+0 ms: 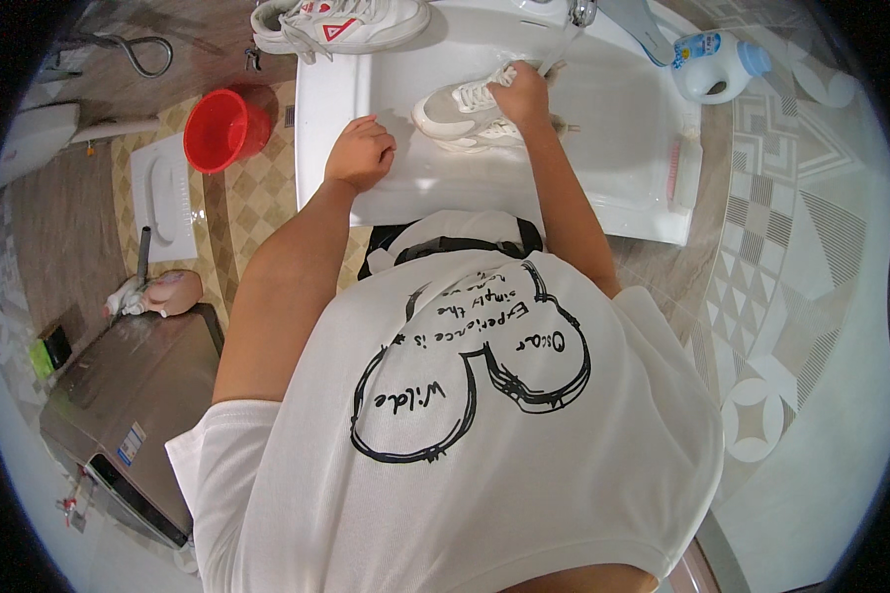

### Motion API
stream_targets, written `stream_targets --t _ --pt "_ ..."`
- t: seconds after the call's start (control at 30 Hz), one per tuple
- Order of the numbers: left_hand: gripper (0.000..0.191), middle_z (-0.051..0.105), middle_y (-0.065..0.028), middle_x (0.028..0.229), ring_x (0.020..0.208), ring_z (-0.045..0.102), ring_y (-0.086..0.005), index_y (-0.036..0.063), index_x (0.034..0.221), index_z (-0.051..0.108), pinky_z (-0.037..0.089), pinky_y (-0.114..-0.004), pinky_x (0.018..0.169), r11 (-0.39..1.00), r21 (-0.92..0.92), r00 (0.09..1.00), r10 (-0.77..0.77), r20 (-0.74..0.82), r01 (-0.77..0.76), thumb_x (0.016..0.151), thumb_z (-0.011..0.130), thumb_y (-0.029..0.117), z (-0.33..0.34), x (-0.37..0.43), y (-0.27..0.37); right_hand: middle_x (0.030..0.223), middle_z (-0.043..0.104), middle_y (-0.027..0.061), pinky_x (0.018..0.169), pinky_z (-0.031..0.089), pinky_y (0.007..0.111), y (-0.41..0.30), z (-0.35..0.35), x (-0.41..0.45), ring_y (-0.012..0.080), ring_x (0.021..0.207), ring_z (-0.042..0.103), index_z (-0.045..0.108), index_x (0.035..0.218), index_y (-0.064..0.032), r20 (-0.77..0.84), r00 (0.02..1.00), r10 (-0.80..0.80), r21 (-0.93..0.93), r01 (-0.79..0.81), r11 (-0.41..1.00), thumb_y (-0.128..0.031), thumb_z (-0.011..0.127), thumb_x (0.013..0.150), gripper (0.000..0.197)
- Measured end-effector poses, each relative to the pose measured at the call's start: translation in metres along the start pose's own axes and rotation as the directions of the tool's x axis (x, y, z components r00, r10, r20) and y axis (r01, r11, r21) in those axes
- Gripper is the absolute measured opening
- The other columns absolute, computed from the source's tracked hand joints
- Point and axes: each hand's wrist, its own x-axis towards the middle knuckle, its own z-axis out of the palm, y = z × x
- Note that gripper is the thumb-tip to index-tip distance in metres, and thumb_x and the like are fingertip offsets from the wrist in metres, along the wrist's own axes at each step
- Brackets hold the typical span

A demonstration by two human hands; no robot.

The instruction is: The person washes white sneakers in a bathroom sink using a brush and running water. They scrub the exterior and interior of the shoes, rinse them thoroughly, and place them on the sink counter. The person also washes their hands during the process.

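My right hand [523, 96] grips an off-white lace-up sneaker [445, 115] by the laces and ankle opening, in the white sink basin [623, 163]. A second off-white shoe [482, 141] seems to lie right beside it on my side, partly hidden by the first shoe and my wrist. From the chrome faucet [583, 12] at the far edge, a stream of water [556, 50] runs down near the shoes' heel end. My left hand [361, 153] hovers by the basin's left part, fingers loosely curled in, holding nothing and apart from the shoes.
Another white sneaker [348, 28] with red marks rests on the sink's far left rim. At right stand a detergent jug [716, 67] and a pinkish brush [673, 169]. A red bucket [226, 131], squat toilet [165, 196] and grey washing machine [130, 393] are on the left.
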Motion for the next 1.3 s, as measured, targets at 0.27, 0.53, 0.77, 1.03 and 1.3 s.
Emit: stream_targets --t 0.27,0.53,0.77,1.03,1.3 --pt "0.007 0.059 -0.0043 0.074 0.083 0.055 -0.0188 0.0075 0.070 0.061 0.035 -0.032 0.098 1.000 0.019 1.000 -0.008 0.013 0.008 0.068 0.054 0.009 -0.001 0.002 0.002 0.075 0.062 0.0122 0.057 0.050 0.037 -0.034 0.012 -0.016 0.0270 0.070 0.062 0.061 0.086 -0.0032 0.014 0.994 -0.105 -0.640 0.090 0.763 -0.009 0.055 0.073 0.015" --pt "0.007 0.059 -0.0050 0.076 0.085 0.055 -0.0198 0.0078 0.073 0.061 0.034 -0.035 0.098 1.000 0.009 1.000 -0.005 0.013 0.005 0.068 0.056 0.010 -0.002 -0.001 0.001 0.072 0.062 0.0072 0.050 0.046 0.032 -0.041 0.027 -0.027 0.0213 0.068 0.060 0.063 0.077 -0.0069 0.021 0.992 -0.128 -0.789 0.095 0.607 -0.016 0.056 0.070 0.013" --pt "0.006 0.059 -0.0036 0.075 0.084 0.055 -0.0182 0.0083 0.071 0.060 0.034 -0.033 0.098 0.999 0.039 1.000 0.008 -0.005 -0.008 0.069 0.055 0.010 -0.003 0.000 0.003 0.072 0.062 0.0076 0.050 0.046 0.034 -0.033 0.036 -0.023 0.0220 0.069 0.061 0.063 0.078 -0.0064 0.049 0.994 -0.099 -0.736 0.103 0.669 -0.016 0.056 0.071 0.014" --pt "0.006 0.059 -0.0040 0.073 0.083 0.055 -0.0183 0.0079 0.070 0.060 0.034 -0.033 0.098 1.000 0.023 1.000 0.015 -0.011 -0.015 0.069 0.055 0.010 0.000 -0.002 0.000 0.076 0.063 0.0069 0.050 0.046 0.037 -0.043 0.028 -0.025 0.0221 0.071 0.062 0.065 0.079 -0.0077 0.156 0.986 -0.057 -0.744 0.155 0.651 -0.014 0.057 0.071 0.013" --pt "0.008 0.058 -0.0070 0.078 0.087 0.055 -0.0215 0.0074 0.074 0.060 0.033 -0.038 0.100 1.000 0.006 0.999 -0.005 0.050 0.005 0.069 0.056 0.010 -0.002 -0.001 -0.001 0.075 0.063 0.0076 0.049 0.047 0.038 -0.042 0.032 -0.023 0.0228 0.071 0.062 0.066 0.078 -0.0085 0.134 0.990 -0.049 -0.749 0.134 0.649 -0.013 0.057 0.070 0.012"
